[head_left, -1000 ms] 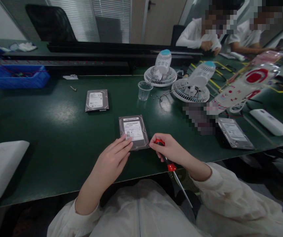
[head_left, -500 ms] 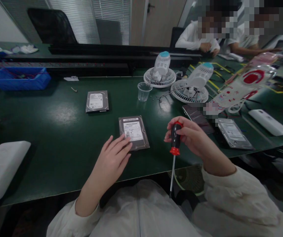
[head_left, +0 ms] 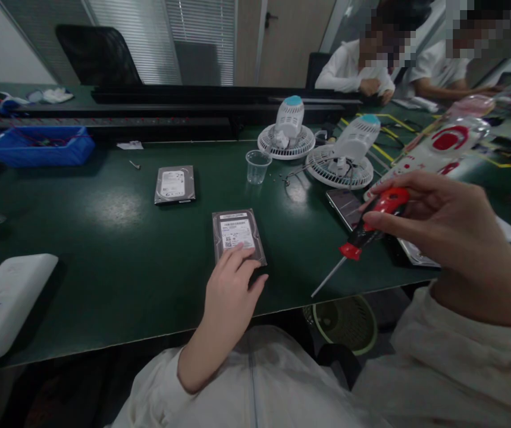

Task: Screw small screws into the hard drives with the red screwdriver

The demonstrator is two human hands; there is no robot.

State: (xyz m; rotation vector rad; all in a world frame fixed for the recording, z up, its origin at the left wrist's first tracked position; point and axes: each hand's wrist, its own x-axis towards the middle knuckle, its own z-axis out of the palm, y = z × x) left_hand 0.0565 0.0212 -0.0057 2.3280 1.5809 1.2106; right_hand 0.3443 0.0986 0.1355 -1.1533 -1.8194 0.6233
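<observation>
My left hand [head_left: 234, 285] rests with fingers spread over the near edge of a hard drive [head_left: 237, 227], which lies label up on the green table. To the right, my right hand [head_left: 438, 223] is closed round the handle of a red and black screwdriver [head_left: 362, 233]. Its shaft slants down and left, the tip near the table's front edge and apart from the drive. Farther back on the left lies a second hard drive [head_left: 175, 184]. Another hard drive [head_left: 418, 254] is partly hidden beneath my right hand and wrist.
A clear plastic cup [head_left: 257, 167] stands near two white fan parts [head_left: 289, 134]. A phone [head_left: 343, 207] lies behind the screwdriver. On the left are a white power bank [head_left: 12, 303] and a blue bin [head_left: 45, 147]. Two people sit at the far right; a green basket [head_left: 369, 333] is below the edge.
My right hand has moved right and up with the screwdriver, whose shaft has swung from near vertical to slanted. My left hand has shifted right along the drive's near edge.
</observation>
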